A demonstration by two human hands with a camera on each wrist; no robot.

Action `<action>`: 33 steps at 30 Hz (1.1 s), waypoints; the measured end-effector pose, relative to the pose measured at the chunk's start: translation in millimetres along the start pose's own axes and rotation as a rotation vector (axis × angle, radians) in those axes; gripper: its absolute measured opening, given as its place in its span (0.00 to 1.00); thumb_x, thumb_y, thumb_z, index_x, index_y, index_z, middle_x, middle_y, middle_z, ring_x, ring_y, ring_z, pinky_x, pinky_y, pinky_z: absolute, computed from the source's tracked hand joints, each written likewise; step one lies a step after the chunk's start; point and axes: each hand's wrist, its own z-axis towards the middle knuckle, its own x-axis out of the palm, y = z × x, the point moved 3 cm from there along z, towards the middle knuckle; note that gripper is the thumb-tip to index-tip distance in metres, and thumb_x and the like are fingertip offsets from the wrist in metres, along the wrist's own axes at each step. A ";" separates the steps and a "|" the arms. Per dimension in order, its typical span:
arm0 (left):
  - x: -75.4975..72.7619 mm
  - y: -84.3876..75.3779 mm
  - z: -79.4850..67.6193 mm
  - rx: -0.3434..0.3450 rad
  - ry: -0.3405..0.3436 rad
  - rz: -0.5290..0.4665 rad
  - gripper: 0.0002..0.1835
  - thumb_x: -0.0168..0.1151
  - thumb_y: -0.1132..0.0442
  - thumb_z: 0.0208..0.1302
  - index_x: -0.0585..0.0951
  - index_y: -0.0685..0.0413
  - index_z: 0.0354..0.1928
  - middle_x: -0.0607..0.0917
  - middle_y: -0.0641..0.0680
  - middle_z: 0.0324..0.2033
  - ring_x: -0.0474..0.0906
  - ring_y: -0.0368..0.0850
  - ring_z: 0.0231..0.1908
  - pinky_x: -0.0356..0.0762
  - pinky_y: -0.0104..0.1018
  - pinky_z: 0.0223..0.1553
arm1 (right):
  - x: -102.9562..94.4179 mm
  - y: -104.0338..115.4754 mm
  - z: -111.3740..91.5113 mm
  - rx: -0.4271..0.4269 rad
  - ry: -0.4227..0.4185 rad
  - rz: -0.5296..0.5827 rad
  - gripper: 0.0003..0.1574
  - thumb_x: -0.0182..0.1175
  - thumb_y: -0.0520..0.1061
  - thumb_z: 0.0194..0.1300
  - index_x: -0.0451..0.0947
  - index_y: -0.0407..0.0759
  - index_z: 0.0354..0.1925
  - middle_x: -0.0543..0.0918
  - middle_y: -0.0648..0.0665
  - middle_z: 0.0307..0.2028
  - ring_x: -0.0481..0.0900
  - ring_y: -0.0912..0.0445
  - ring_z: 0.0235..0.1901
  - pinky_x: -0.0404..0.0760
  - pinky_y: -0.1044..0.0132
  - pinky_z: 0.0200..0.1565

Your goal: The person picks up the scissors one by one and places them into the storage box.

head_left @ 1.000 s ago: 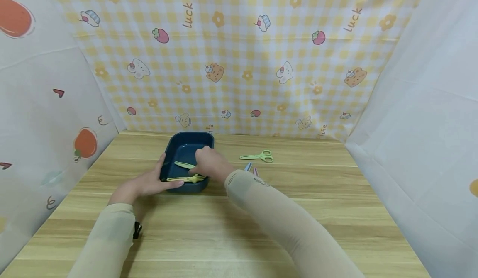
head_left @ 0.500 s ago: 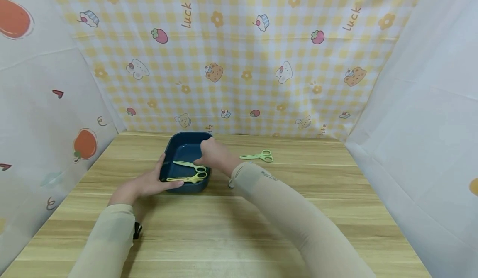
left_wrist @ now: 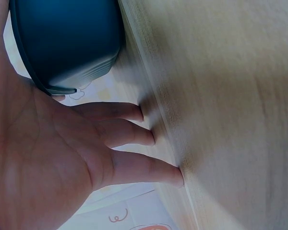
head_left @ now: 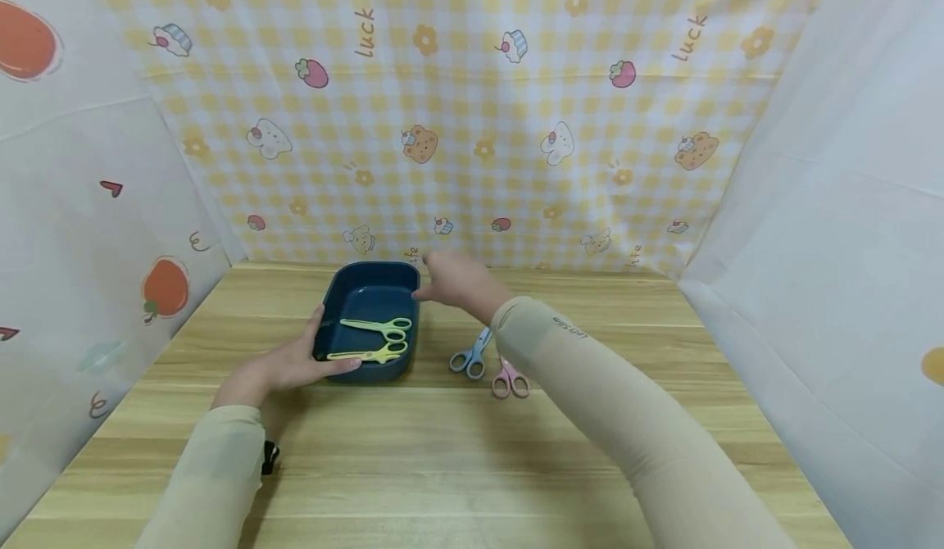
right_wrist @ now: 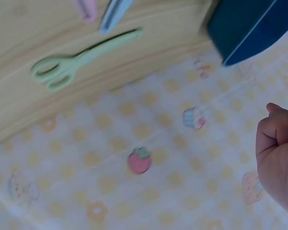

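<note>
My left hand (head_left: 291,360) rests at the near left corner of a dark blue plastic box (head_left: 372,299), thumb along its near rim. In the left wrist view, several straight fingers touch the tabletop beside it. Inside the box lie light green scissors (head_left: 376,324) and yellow scissors (head_left: 369,356). My right hand (head_left: 460,283) is in the air just right of the far right rim, blurred, with loosely bent fingers and nothing visible in them. Blue-handled scissors (head_left: 469,360) and pink-handled scissors (head_left: 510,380) lie on the table below my right forearm, their blades partly hidden.
Another pair of light green scissors (right_wrist: 81,60) lies on the wooden table (head_left: 413,467) towards the back, hidden by my sleeve in the head view. A yellow checked cloth (head_left: 479,123) hangs behind the table's far edge, and white cloths (head_left: 826,246) hang at both sides.
My right hand has let go of the light green scissors in the box and moved up and right, out over the rim. My left hand has stayed at the box.
</note>
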 end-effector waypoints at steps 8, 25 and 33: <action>1.0 0.1 -2.0 0.002 0.001 -0.015 0.75 0.60 0.21 0.64 0.19 0.54 0.82 0.49 0.84 0.79 0.58 0.84 0.76 0.66 0.77 0.69 | -9.3 -42.0 -6.9 0.034 0.036 0.068 0.51 0.73 0.60 0.68 0.67 0.34 0.76 0.79 0.35 0.71 0.79 0.42 0.70 0.79 0.51 0.70; 2.3 3.0 -0.5 0.004 -0.003 -0.037 0.75 0.61 0.22 0.63 0.19 0.51 0.83 0.49 0.82 0.80 0.58 0.83 0.76 0.66 0.77 0.68 | 6.3 -139.3 -20.1 0.147 0.024 0.183 0.53 0.76 0.57 0.65 0.68 0.29 0.74 0.73 0.30 0.74 0.72 0.34 0.74 0.71 0.43 0.76; 2.3 2.6 0.0 0.014 -0.008 -0.045 0.74 0.61 0.22 0.64 0.19 0.52 0.83 0.47 0.81 0.81 0.55 0.82 0.77 0.64 0.77 0.70 | 17.3 -164.2 -32.7 0.162 0.052 0.217 0.55 0.77 0.55 0.64 0.65 0.31 0.77 0.70 0.30 0.76 0.68 0.33 0.76 0.67 0.40 0.78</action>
